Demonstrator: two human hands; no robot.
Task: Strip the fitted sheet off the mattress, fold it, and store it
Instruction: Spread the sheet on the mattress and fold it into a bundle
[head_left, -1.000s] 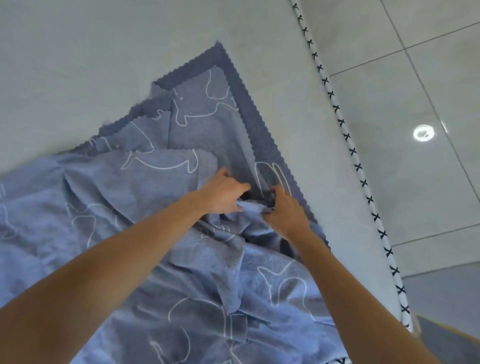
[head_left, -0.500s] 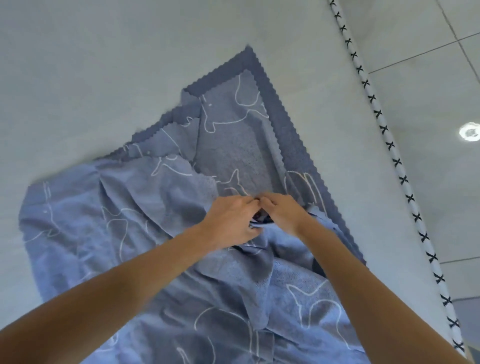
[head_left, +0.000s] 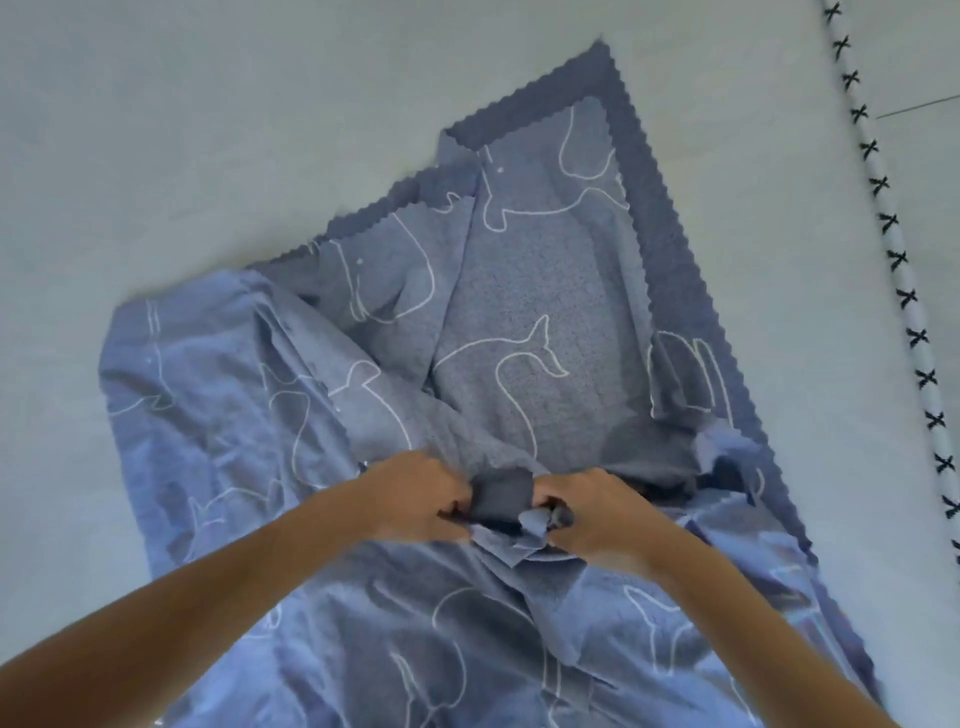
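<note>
Blue sheet (head_left: 519, 322) bunched, pinched between both hands

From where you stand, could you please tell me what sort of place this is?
Probably a bedroom: a blue sheet with white animal outlines lies crumpled on a pale grey mattress edged with white cross-stitched piping, with tiled floor beyond.

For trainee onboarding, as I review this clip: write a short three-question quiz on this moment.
1. True or false: the sheet lies neatly folded on the mattress.
2. The left hand and right hand both grip: A) a pillow B) a dark strip C) nothing.
3. Fill in: the sheet's white outlines show ___.
Key: 1 false; 2 B; 3 animals.
</note>
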